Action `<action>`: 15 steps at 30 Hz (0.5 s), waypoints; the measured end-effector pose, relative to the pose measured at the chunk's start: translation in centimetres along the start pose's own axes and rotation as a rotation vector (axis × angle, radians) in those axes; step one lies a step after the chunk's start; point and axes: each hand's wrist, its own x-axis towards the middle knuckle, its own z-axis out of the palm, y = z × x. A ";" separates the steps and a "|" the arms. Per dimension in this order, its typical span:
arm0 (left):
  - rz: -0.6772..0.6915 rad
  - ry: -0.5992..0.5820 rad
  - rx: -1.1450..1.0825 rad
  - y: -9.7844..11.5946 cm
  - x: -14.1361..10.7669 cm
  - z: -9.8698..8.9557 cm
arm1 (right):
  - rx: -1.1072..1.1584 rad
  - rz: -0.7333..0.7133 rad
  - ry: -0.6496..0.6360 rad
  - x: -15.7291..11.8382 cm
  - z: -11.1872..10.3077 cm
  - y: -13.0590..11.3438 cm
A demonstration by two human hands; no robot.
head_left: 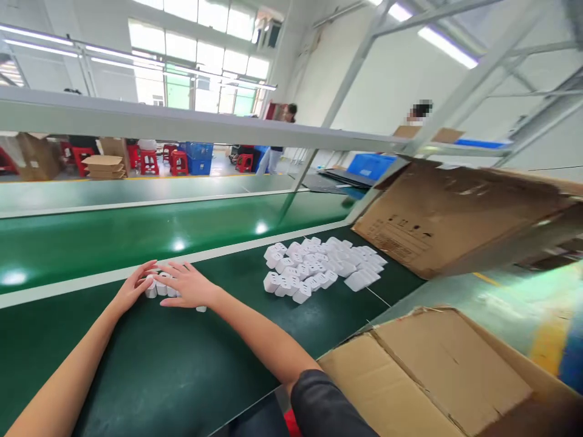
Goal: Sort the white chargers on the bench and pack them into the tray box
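Observation:
A short row of small white plastic blocks [161, 287] stands on the dark green tabletop near its far edge. My left hand [131, 290] lies at the left end of this row, its fingers stretched and the thumb touching the end block. Over the right part reaches my right hand [194, 286], palm down with fingers spread, hiding some of the blocks. One more white piece [201, 309] shows from under the right wrist. To the right lies a large heap of white blocks [303, 270], several with dark slots on their faces.
A big cardboard box [410, 212] stands tilted beyond the heap; another open carton [428, 364] is at the near right. Past a pale rail runs a shiny green conveyor belt [136, 233]. A metal shelf beam [204, 126] crosses above it. People are in the background.

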 end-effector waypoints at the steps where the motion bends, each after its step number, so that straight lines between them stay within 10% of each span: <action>1: -0.003 -0.017 0.007 -0.3 0.0 0.1 | -0.005 0.033 -0.039 0.6 0.5 -0.1; 8: 0.038 -0.104 0.147 -0.3 0.1 0.9 | -0.011 0.208 -0.080 -1.0 2.3 0.5; 15: 0.046 -0.117 0.201 -1.3 0.3 0.9 | -0.085 0.496 -0.060 -6.7 -0.1 7.0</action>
